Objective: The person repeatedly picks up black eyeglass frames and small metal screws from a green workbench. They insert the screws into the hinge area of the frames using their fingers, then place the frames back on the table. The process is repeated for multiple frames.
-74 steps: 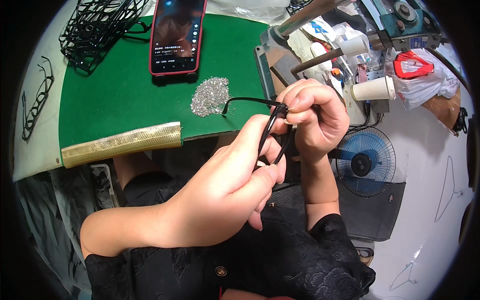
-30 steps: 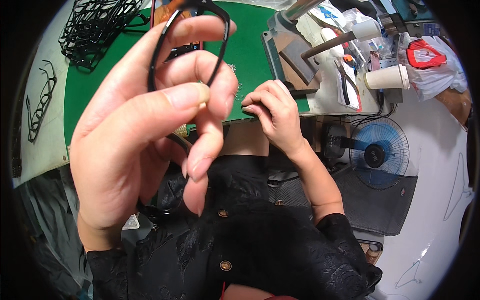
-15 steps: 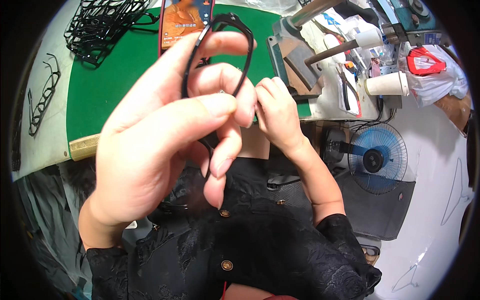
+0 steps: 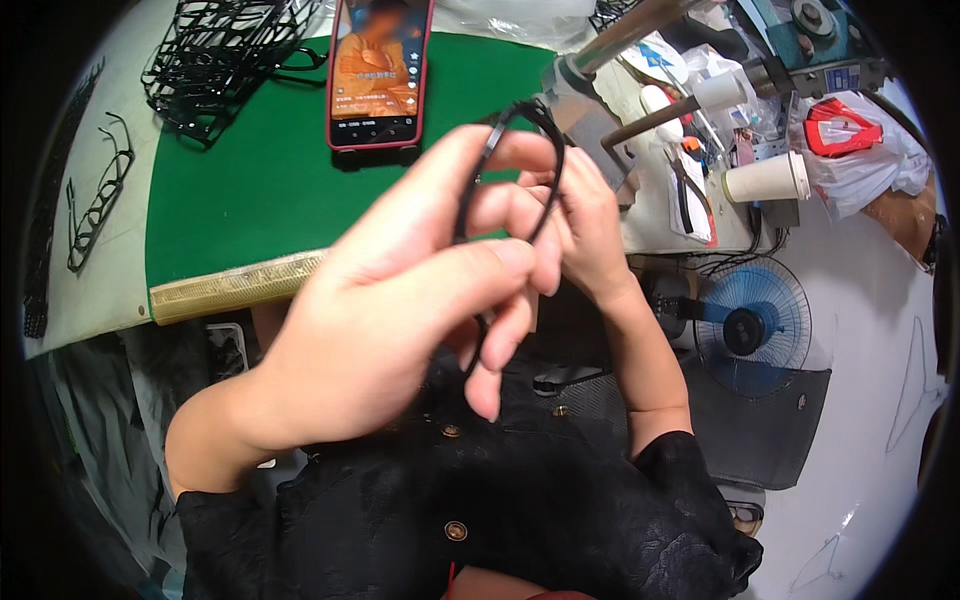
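Close up, my left hand [image 4: 400, 310] pinches a black eyeglass frame [image 4: 541, 113] between thumb and fingers, its rim tilted upright. Part of the frame runs down behind those fingers. My right hand [image 4: 600, 230] is just beyond, its fingers curled in close to the frame and partly covered by my left hand. Whether it grips the frame or something small is hidden. Beneath both hands is the bench with a green mat [image 4: 240, 190].
A pile of black eyeglass frames [image 4: 215, 70] and a single frame [image 4: 100, 195] lie at the left. A phone [image 4: 378, 75] stands at the back. A yellow ruler-like strip [image 4: 235, 285] edges the mat. On the right are a metal bench machine [image 4: 600, 50], pliers [image 4: 690, 195], a cup [image 4: 765, 178] and a fan [image 4: 745, 330].
My left hand has moved right and a little down with the eyeglass frame, and now overlaps my right hand. My right hand has shifted slightly right. More of the phone shows.
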Motion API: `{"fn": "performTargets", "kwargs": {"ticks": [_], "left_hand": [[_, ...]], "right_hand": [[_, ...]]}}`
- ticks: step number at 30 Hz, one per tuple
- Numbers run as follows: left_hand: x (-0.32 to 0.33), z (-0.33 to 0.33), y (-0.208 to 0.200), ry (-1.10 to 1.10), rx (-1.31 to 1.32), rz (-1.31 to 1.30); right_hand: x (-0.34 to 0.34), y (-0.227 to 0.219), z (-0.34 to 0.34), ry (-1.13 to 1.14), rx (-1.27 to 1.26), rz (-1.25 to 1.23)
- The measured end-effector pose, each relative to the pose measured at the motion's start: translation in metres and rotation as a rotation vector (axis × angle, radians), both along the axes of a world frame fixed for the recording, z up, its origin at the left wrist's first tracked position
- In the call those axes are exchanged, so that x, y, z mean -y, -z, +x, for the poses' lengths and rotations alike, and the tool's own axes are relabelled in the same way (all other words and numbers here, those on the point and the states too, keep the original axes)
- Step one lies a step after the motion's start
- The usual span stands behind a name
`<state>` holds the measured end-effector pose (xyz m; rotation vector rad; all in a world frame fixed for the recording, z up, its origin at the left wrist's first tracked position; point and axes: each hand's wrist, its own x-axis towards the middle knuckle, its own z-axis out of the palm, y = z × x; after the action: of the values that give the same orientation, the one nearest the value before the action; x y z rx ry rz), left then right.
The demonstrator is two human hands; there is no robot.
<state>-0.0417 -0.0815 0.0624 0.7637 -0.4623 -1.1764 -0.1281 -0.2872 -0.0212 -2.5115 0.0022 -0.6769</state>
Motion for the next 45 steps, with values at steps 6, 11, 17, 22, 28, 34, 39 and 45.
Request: {"fn": "performTargets", "kwargs": {"ticks": [6,11,17,22,28,34,39,45], "left_hand": [[-0.003,0.004,-0.002,-0.131,0.064,0.057],[-0.003,0.004,-0.003,-0.183,0.078,0.088],[-0.003,0.004,0.0,-0.181,0.084,0.096],[-0.003,0.004,0.002,-0.153,0.054,0.083],[0.0,0.002,0.002,-0.012,-0.001,0.072],[0.006,-0.009,0.003,0.165,-0.042,0.067],[0.011,-0.015,0.004,0.216,-0.051,0.078],[0.011,-0.016,0.005,0.222,-0.038,0.1]], "right_hand": [[-0.013,0.024,-0.015,0.016,-0.074,-0.009],[-0.015,0.024,-0.014,0.0,-0.083,-0.033],[-0.013,0.023,-0.012,-0.028,-0.123,-0.108],[-0.017,0.019,-0.006,-0.039,-0.164,-0.199],[-0.017,0.02,-0.008,0.027,-0.107,-0.067],[0.005,-0.029,0.0,-0.377,0.14,0.86],[-0.007,-0.041,-0.001,-0.365,0.189,0.8],[-0.009,-0.039,-0.002,-0.343,0.197,0.827]]}}
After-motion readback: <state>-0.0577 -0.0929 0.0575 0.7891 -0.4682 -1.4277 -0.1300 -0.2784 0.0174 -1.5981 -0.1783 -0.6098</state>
